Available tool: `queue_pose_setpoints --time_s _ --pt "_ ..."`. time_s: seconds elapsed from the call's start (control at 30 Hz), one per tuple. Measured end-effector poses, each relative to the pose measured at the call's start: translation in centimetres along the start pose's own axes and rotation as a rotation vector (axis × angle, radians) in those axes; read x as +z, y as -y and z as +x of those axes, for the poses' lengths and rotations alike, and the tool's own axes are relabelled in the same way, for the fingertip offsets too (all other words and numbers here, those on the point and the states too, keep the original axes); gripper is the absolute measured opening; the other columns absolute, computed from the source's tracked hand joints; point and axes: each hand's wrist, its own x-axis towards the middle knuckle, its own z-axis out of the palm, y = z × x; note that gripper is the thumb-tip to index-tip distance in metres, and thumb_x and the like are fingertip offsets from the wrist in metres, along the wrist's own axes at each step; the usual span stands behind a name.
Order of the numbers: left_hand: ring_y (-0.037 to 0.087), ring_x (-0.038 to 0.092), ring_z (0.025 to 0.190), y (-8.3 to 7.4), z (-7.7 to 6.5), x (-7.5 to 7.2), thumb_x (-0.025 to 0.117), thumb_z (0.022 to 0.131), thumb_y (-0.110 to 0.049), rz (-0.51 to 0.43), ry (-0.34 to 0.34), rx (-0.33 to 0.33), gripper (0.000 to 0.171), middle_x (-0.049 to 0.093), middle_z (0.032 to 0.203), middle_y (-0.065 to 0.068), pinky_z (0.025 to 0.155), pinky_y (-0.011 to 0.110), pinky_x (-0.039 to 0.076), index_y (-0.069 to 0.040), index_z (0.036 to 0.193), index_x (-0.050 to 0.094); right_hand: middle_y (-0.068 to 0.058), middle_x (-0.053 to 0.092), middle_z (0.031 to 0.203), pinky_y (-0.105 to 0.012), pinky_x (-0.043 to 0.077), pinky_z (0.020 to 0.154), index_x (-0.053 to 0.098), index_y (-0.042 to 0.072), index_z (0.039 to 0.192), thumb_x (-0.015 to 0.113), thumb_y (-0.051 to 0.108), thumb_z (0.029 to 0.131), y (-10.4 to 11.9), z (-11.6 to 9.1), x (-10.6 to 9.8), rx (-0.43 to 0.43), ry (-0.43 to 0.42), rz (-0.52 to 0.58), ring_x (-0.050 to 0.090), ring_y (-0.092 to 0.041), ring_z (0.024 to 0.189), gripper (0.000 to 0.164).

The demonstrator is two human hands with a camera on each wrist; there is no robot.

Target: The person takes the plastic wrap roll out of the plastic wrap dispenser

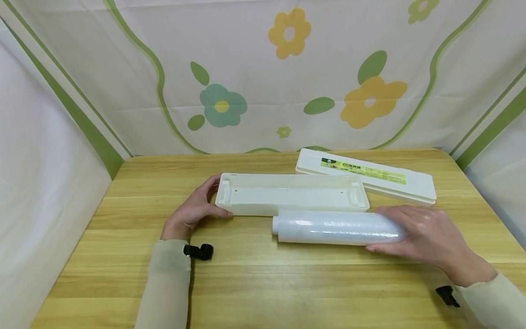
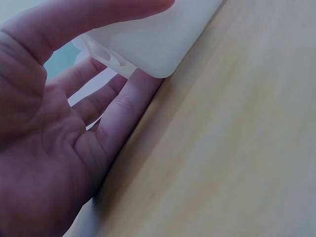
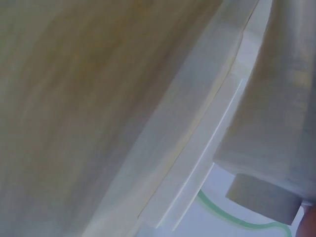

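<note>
An open white plastic box (image 1: pixel 255 209) lies lengthwise on the table, with no roll inside it. My left hand (image 1: pixel 193 209) grips its left end, thumb along the front and fingers round the back. In the left wrist view the box corner (image 2: pixel 153 42) sits between thumb and fingers of the left hand (image 2: pixel 44 143). A roll of plastic wrap (image 1: pixel 328 227) is held level by my right hand (image 1: pixel 427 234), round its right end, just in front of the box. The right wrist view shows the roll (image 3: pixel 276 128) close up, its core (image 3: pixel 264 197) sticking out.
Behind the box, to the right, a white lid (image 1: pixel 419 187) with a green and yellow label lies at a slant. The wooden table (image 1: pixel 263 288) ends at a flowered curtain (image 1: pixel 263 77). Black wrist mounts (image 1: pixel 201 252) sit on both sleeves.
</note>
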Motion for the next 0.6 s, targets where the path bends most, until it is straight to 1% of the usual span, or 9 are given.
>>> queue_pose_setpoints --time_s 0.1,0.33,0.43,0.53,0.6 --pt "0.030 0.046 0.137 -0.1 0.0 0.0 0.094 0.068 0.008 0.000 0.001 -0.003 0.108 0.049 0.157 0.009 0.106 0.031 0.048 -0.024 0.160 0.046 -0.004 0.084 0.094 -0.046 0.058 0.064 0.083 0.014 0.109 0.090 0.082 0.055 -0.1 -0.3 0.0 0.011 -0.009 0.018 0.079 -0.027 0.075 0.087" --pt "0.030 0.045 0.137 0.1 0.0 -0.1 0.094 0.068 0.008 -0.004 -0.002 0.002 0.108 0.048 0.157 0.011 0.105 0.030 0.048 -0.022 0.160 0.046 -0.002 0.084 0.090 -0.042 0.058 0.063 0.085 0.017 0.105 0.096 0.079 0.043 -0.6 -0.8 -0.3 0.027 -0.019 0.022 0.079 -0.024 0.073 0.089" --pt "0.029 0.046 0.137 0.1 0.0 -0.1 0.094 0.068 0.008 -0.001 -0.006 -0.001 0.108 0.048 0.156 0.010 0.105 0.030 0.048 -0.023 0.160 0.046 -0.001 0.084 0.089 -0.036 0.058 0.063 0.087 0.018 0.103 0.098 0.077 0.039 -0.9 -0.8 -0.4 0.034 -0.032 0.037 0.079 -0.024 0.071 0.088" --pt "0.029 0.046 0.137 0.0 0.0 0.0 0.094 0.068 0.009 0.002 -0.008 -0.005 0.108 0.049 0.156 0.009 0.106 0.031 0.048 -0.024 0.159 0.047 -0.001 0.084 0.089 -0.029 0.058 0.067 0.087 0.018 0.102 0.099 0.075 0.035 -1.4 -1.0 -0.5 0.049 -0.049 0.047 0.079 -0.025 0.072 0.088" --pt "0.029 0.046 0.137 0.0 0.0 0.0 0.094 0.067 0.009 -0.002 -0.008 -0.009 0.108 0.049 0.156 0.008 0.106 0.031 0.048 -0.025 0.159 0.047 -0.001 0.084 0.089 -0.025 0.057 0.069 0.088 0.019 0.101 0.100 0.075 0.034 -1.7 -1.3 -0.6 0.071 -0.044 0.041 0.079 -0.025 0.074 0.088"
